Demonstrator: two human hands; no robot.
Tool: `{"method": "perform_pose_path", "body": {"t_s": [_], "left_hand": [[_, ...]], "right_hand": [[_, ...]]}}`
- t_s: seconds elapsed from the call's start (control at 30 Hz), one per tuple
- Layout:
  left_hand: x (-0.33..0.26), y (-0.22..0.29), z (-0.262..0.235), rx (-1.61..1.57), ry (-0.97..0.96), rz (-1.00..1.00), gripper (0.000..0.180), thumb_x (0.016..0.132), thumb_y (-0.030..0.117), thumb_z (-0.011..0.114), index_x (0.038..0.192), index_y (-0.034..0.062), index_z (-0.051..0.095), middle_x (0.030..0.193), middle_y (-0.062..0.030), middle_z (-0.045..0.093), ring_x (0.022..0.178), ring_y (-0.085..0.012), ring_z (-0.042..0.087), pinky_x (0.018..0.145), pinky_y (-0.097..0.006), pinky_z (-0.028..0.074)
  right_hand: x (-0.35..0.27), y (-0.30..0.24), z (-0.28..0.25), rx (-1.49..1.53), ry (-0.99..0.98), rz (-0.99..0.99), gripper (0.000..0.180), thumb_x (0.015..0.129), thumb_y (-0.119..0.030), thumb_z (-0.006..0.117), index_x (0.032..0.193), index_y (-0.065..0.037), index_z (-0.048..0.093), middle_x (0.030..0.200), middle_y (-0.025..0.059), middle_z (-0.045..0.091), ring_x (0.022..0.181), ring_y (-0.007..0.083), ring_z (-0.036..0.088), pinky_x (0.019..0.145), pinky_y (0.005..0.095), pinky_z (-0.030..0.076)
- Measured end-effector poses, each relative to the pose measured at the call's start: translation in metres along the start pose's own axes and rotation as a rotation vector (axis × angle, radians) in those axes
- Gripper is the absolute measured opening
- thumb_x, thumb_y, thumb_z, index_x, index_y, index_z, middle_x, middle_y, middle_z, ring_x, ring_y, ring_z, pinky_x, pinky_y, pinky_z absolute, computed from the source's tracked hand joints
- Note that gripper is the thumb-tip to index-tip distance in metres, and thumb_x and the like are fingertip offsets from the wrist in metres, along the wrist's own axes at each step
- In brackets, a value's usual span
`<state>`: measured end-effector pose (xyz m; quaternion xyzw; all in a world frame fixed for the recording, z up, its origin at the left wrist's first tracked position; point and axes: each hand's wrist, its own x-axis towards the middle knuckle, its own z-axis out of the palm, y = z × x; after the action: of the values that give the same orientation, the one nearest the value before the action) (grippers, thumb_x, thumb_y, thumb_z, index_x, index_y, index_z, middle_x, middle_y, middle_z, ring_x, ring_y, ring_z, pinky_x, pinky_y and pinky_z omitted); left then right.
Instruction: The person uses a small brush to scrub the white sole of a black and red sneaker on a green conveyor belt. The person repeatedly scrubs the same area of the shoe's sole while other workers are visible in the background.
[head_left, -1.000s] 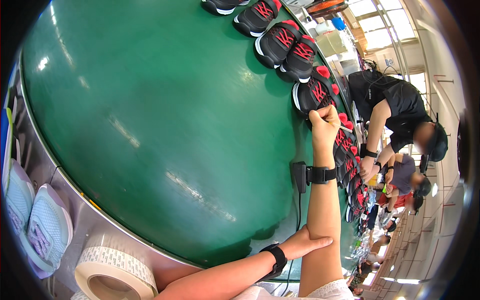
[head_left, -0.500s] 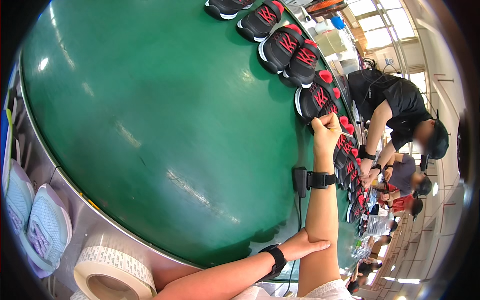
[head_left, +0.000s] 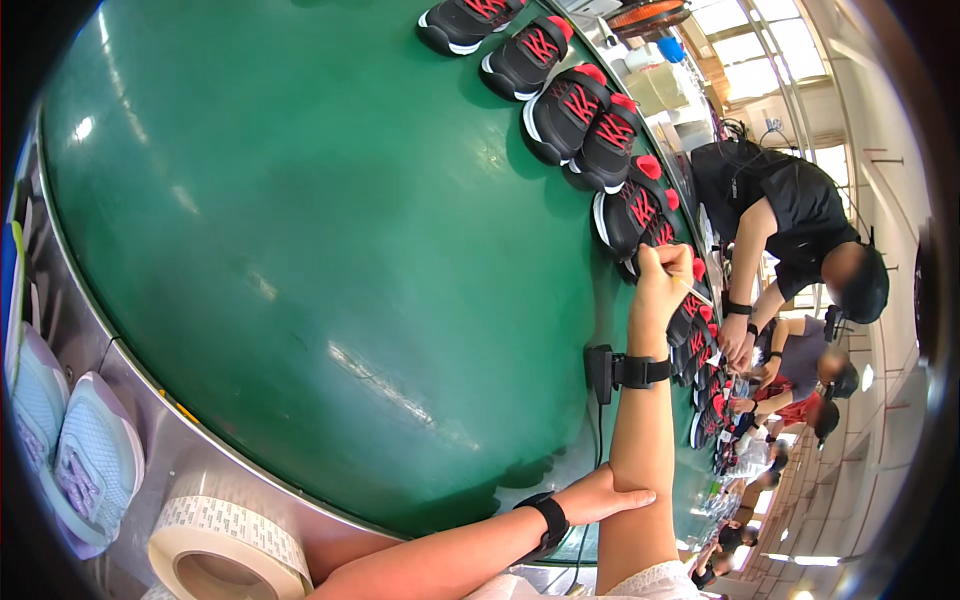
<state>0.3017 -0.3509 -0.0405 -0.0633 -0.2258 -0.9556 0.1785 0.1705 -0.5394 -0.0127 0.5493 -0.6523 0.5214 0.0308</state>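
The right hand reaches far out over the green conveyor belt to its far edge. Its fingers are pinched shut on a thin stick-like tool, right at a black sneaker with red laces. That shoe sits in a long row of the same black and red sneakers that runs along the far edge. The left hand rests on the right forearm near the elbow, fingers loosely wrapped on it. Both wrists wear black bands.

The big middle of the belt is bare, so there is lots of room there. At the near edge, a roll of white tape sits by the metal rim, and pale sneakers lie to the left.

Since half a second ago, the row of shoes has slid a bit along the belt. The right hand has stayed at the same shoe. A person in black bends over the far side.
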Motion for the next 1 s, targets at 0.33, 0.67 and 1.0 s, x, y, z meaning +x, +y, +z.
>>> {"method": "perform_pose_path", "body": {"t_s": [0.33,0.67,1.0], "left_hand": [[-0.005,0.041,-0.004,-0.090,0.076,0.140,0.066,0.078,0.036,0.063,0.124,0.0002,0.033,0.119,-0.0106,0.046,0.111,-0.0171,0.043,0.094,-0.031,0.035],[-0.010,0.052,-0.009,-0.134,0.038,0.139,0.069,0.077,0.040,0.062,0.126,0.0002,0.032,0.120,-0.0110,0.045,0.111,-0.0171,0.043,0.093,-0.031,0.035],[-0.014,0.059,-0.013,-0.120,0.048,0.091,0.071,0.078,0.042,0.061,0.126,-0.0005,0.031,0.120,-0.0116,0.045,0.112,-0.0176,0.043,0.093,-0.031,0.035]], "right_hand": [[0.039,-0.025,0.060,0.120,-0.224,0.082,0.015,0.073,-0.004,0.064,0.068,-0.005,0.050,0.061,-0.0028,0.051,0.053,0.0018,0.041,0.050,0.0169,0.033],[0.042,-0.013,0.067,0.008,-0.244,0.131,0.018,0.069,-0.004,0.065,0.060,-0.004,0.049,0.056,-0.0033,0.049,0.050,0.0017,0.040,0.046,0.0175,0.032],[0.046,-0.009,0.067,-0.147,-0.227,0.072,0.018,0.068,-0.004,0.063,0.059,-0.004,0.048,0.055,-0.0032,0.047,0.050,0.0020,0.039,0.046,0.0181,0.032]]}}
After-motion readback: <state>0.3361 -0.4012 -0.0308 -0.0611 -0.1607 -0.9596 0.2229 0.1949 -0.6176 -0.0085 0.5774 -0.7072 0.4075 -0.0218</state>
